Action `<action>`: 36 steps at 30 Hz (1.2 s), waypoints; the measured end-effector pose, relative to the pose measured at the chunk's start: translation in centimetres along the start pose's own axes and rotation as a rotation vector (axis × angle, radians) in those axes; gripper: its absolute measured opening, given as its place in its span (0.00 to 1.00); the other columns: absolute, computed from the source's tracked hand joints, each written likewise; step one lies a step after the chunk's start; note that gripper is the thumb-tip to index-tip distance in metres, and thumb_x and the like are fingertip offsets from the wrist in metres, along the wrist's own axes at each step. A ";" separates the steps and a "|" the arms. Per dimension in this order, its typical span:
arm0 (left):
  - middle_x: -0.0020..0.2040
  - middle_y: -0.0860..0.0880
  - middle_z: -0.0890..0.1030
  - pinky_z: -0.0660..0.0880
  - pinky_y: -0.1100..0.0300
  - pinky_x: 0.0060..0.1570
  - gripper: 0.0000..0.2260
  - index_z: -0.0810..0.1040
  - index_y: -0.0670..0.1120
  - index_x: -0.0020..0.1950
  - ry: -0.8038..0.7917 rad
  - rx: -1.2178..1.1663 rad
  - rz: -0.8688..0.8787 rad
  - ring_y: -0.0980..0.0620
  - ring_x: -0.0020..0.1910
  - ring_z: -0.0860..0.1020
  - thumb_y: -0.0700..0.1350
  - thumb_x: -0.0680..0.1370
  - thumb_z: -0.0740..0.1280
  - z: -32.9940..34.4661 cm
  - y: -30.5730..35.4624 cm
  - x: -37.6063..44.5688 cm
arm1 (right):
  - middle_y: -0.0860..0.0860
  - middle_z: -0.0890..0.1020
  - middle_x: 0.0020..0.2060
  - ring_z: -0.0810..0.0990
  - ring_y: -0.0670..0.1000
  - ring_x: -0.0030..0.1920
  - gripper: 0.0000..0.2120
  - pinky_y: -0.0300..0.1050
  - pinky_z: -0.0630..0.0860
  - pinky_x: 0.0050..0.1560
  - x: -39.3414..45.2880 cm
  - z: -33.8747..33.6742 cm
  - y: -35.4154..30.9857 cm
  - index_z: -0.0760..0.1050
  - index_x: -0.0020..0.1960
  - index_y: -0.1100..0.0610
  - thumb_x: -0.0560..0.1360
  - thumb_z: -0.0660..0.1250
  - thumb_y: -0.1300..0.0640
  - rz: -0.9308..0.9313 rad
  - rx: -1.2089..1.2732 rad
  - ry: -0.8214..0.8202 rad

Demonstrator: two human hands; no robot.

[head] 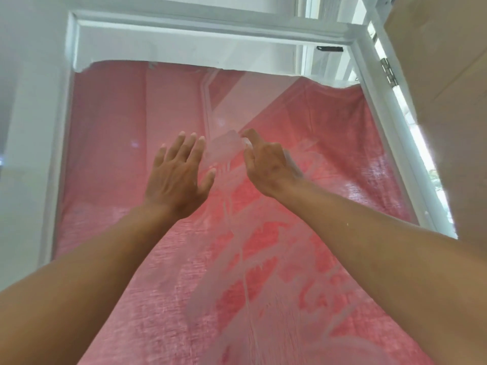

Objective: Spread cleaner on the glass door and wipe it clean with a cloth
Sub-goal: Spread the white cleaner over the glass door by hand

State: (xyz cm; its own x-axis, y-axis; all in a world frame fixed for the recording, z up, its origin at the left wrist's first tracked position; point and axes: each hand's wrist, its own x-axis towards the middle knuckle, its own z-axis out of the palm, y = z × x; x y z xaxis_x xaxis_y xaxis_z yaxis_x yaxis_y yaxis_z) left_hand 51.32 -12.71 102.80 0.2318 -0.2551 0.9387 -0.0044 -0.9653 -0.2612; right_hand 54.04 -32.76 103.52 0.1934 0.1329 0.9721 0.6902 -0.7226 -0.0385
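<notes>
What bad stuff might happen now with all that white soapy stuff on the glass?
1. The cleaner is already running down the glass door in long drips, so it may streak or dry before wiping.
2. Both hands are bare and no cloth is in view: the left hand lies flat and the right hand smears foam with its fingers, so the skin may get irritated.
3. The left part of the pane looks uncoated and might get missed.

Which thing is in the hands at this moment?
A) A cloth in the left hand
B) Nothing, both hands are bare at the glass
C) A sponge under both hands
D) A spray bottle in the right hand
B: the left hand is spread flat, the right hand loosely curled, both bare, among white cleaner streaks on the glass door.
</notes>
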 end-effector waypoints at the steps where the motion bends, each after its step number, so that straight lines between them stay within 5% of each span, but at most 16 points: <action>1: 0.83 0.42 0.60 0.51 0.40 0.81 0.39 0.58 0.42 0.83 -0.003 0.006 -0.005 0.42 0.84 0.54 0.63 0.79 0.45 0.0 -0.8 0.1 | 0.60 0.78 0.39 0.81 0.69 0.47 0.16 0.55 0.72 0.45 0.6 0.4 -0.5 0.65 0.73 0.49 0.86 0.52 0.55 -0.009 -0.002 -0.002; 17: 0.84 0.42 0.59 0.52 0.41 0.81 0.36 0.57 0.42 0.84 0.042 0.017 0.033 0.43 0.84 0.53 0.62 0.81 0.48 2.3 -3.9 0.4 | 0.63 0.81 0.44 0.80 0.66 0.45 0.19 0.54 0.71 0.42 2.4 1.6 0.3 0.62 0.76 0.51 0.86 0.51 0.58 -0.056 -0.258 0.008; 20: 0.83 0.41 0.61 0.54 0.39 0.80 0.37 0.59 0.41 0.83 0.067 0.015 0.046 0.42 0.83 0.55 0.63 0.80 0.46 2.5 -3.9 0.3 | 0.60 0.78 0.41 0.76 0.62 0.40 0.21 0.53 0.71 0.42 2.3 1.1 -0.2 0.61 0.76 0.50 0.84 0.55 0.57 -0.082 -0.211 -0.028; 26: 0.82 0.41 0.63 0.57 0.38 0.79 0.36 0.61 0.41 0.82 0.098 -0.002 0.058 0.41 0.83 0.58 0.62 0.81 0.48 2.3 -3.7 0.5 | 0.54 0.74 0.49 0.79 0.62 0.49 0.27 0.61 0.79 0.54 2.7 2.0 -2.4 0.64 0.76 0.51 0.78 0.60 0.60 -0.205 -0.014 -0.029; 29: 0.82 0.42 0.63 0.56 0.39 0.79 0.36 0.60 0.41 0.82 0.101 -0.005 0.052 0.41 0.83 0.57 0.62 0.80 0.48 2.0 -3.6 0.4 | 0.56 0.78 0.52 0.79 0.62 0.46 0.25 0.58 0.78 0.48 2.9 2.2 -1.8 0.62 0.78 0.49 0.81 0.56 0.58 -0.179 -0.042 0.041; 32: 0.82 0.42 0.63 0.56 0.40 0.79 0.36 0.61 0.41 0.82 0.093 0.001 0.058 0.42 0.83 0.58 0.62 0.80 0.48 1.9 -3.5 0.1 | 0.55 0.76 0.40 0.78 0.62 0.40 0.22 0.53 0.73 0.42 2.7 2.2 -0.7 0.63 0.73 0.54 0.79 0.58 0.58 -0.154 -0.014 0.040; 36: 0.82 0.42 0.64 0.56 0.41 0.79 0.36 0.61 0.42 0.82 0.086 0.011 0.057 0.42 0.82 0.58 0.62 0.80 0.48 1.9 -3.6 0.0 | 0.59 0.81 0.49 0.81 0.65 0.48 0.23 0.56 0.79 0.48 2.5 2.7 0.1 0.69 0.73 0.51 0.79 0.62 0.57 -0.136 -0.008 0.077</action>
State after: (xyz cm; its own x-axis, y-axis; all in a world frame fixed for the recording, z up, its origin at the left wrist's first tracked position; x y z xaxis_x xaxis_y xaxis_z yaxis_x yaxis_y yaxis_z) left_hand 53.17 -9.12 103.35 0.1469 -0.3144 0.9379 -0.0041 -0.9483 -0.3173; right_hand 56.48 -30.73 105.31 0.0448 0.1778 0.9831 0.7007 -0.7069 0.0959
